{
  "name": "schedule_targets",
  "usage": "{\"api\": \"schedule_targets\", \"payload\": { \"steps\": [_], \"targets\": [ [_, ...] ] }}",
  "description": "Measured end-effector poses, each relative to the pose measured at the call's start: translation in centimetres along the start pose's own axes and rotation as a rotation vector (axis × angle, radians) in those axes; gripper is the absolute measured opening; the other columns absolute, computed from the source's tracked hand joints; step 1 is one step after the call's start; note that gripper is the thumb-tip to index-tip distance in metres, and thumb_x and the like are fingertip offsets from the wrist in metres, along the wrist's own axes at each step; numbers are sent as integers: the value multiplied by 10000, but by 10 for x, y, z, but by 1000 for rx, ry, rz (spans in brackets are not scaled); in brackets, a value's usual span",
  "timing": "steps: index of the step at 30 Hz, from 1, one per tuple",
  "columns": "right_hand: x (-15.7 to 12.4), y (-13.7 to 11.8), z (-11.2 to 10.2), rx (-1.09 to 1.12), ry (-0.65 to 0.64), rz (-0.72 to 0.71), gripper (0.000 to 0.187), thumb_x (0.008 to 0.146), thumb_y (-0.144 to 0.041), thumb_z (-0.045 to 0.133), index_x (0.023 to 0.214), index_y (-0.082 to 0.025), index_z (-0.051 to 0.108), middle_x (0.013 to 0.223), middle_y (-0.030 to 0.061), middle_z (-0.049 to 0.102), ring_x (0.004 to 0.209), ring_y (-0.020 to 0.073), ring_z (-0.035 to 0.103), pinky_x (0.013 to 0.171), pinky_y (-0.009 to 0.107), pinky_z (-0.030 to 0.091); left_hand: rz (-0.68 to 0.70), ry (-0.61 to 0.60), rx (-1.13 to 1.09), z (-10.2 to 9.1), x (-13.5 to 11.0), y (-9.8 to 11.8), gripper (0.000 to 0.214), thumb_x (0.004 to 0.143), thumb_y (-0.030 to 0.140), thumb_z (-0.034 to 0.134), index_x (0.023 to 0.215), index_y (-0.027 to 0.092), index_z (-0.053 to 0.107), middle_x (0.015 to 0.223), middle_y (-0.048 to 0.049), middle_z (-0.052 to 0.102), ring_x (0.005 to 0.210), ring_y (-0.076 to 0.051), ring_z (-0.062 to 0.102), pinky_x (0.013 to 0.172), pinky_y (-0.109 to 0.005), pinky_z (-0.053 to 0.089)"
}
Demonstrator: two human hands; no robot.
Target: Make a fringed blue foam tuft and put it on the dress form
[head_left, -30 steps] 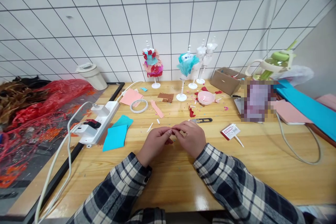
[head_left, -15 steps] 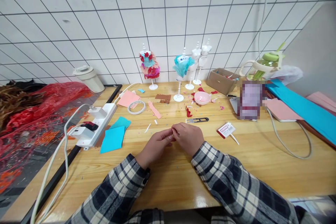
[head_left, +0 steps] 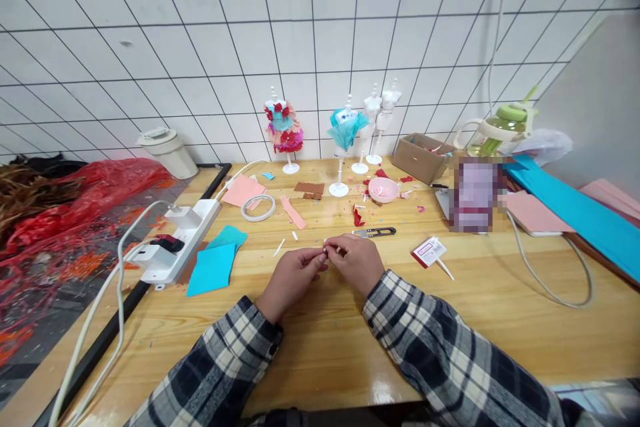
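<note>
My left hand [head_left: 296, 277] and my right hand [head_left: 356, 259] meet over the middle of the wooden table [head_left: 320, 360], their fingertips pinched together. A tiny pale bit shows between the fingertips; it is too small to name. Just beyond my right hand lie black thread snips [head_left: 377, 232] and a crumpled red paper scrap [head_left: 359, 216]. Small white strips [head_left: 279, 247] lie beyond my left hand. Farther back stands a small white dress form [head_left: 345, 127] wrapped in teal crepe paper. Another dress form [head_left: 284, 127] wears a teal, peach and red paper dress.
Two bare dress forms [head_left: 387, 107] stand by the wall near a pink bowl [head_left: 384, 190] and a cardboard box [head_left: 423, 157]. A tape roll [head_left: 258, 217], blue paper [head_left: 213, 269] and a power strip [head_left: 193, 243] lie left. A lollipop [head_left: 429, 251] and blurred-out phone-like shape [head_left: 475, 193] lie right.
Both hands stay together in nearly the same place. The right fingers have shifted slightly, and a small pale bit now shows at the fingertips. The camera view has tilted up a little.
</note>
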State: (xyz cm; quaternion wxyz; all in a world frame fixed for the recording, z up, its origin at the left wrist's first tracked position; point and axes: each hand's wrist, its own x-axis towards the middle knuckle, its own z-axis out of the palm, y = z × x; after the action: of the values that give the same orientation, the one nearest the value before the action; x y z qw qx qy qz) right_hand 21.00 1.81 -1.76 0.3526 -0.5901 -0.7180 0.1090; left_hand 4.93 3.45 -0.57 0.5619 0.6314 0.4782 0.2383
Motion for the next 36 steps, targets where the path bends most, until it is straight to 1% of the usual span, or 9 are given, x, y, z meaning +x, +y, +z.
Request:
{"api": "schedule_targets", "payload": {
  "steps": [5, 7, 11, 14, 17, 20, 25, 33, 36],
  "targets": [
    [-2, -2, 0, 63, 45, -48, 164, 855, -223, 573, 900, -226, 731, 841, 22, 721, 732, 132, 635, 691, 234, 466, 10, 71, 43, -2, -1, 2, 357, 769, 470, 595, 925, 168, 702, 755, -59, 699, 673, -189, 627, 562, -270, 469],
    [-2, -2, 1, 88, 69, -46, 176, 856, -226, 566, 896, -222, 737, 827, 32, 716, 717, 135, 628, 686, 241, 471, 21, 78, 42, -3, -1, 2, 359, 753, 449, 617, 964, 163, 668, 821, -71, 695, 690, -190, 630, 584, -283, 487],
    [0, -4, 5, 268, 75, 76, 163, 820, -232, 587, 841, -204, 747, 760, 31, 713, 605, 122, 590, 613, 239, 473, 247, 250, 140, -9, -2, 2, 521, 717, 392, 675, 1174, 189, 531, 1253, -120, 570, 1130, -248, 550, 911, -380, 474],
    [0, -6, 8, 414, 52, 151, 156, 786, -242, 602, 807, -199, 751, 750, 26, 716, 534, 106, 542, 550, 231, 455, 393, 229, 255, -11, -3, 4, 477, 748, 392, 665, 1168, 203, 545, 1348, -107, 511, 1264, -241, 449, 1065, -383, 341],
    [-2, -9, 9, 485, 48, 223, 157, 752, -253, 614, 792, -192, 753, 725, 24, 712, 501, 97, 507, 515, 226, 438, 330, 165, 264, -11, -2, 6, 306, 840, 426, 546, 1020, 191, 623, 1107, -84, 658, 1051, -218, 588, 947, -338, 425],
    [-3, -12, 11, 538, 25, 341, 173, 738, -294, 621, 781, -186, 750, 656, 17, 697, 468, 98, 500, 467, 220, 420, 253, 147, 250, -10, 0, 7, 308, 879, 429, 467, 922, 192, 658, 914, -51, 703, 867, -200, 626, 800, -300, 462],
    [-5, -16, 15, 701, -59, 485, 207, 730, -352, 617, 766, -176, 720, 567, 5, 660, 395, 99, 521, 391, 209, 414, 214, 219, 334, -12, 1, 9, 299, 838, 440, 517, 806, 210, 706, 833, -36, 728, 787, -207, 624, 727, -285, 438],
    [0, -13, 11, 788, -6, 589, 189, 706, -325, 641, 755, -157, 712, 485, -3, 614, 414, 117, 566, 411, 213, 481, 237, 300, 479, -18, 3, 6, 305, 845, 442, 501, 710, 206, 637, 700, -28, 664, 681, -190, 567, 632, -274, 379],
    [3, -9, 6, 807, 11, 581, 231, 721, -327, 637, 840, -149, 723, 641, 33, 684, 448, 103, 573, 395, 199, 476, 242, 318, 499, -21, 5, 5, 291, 857, 435, 486, 748, 200, 620, 732, -28, 662, 697, -188, 568, 649, -278, 382]
  ]
}}
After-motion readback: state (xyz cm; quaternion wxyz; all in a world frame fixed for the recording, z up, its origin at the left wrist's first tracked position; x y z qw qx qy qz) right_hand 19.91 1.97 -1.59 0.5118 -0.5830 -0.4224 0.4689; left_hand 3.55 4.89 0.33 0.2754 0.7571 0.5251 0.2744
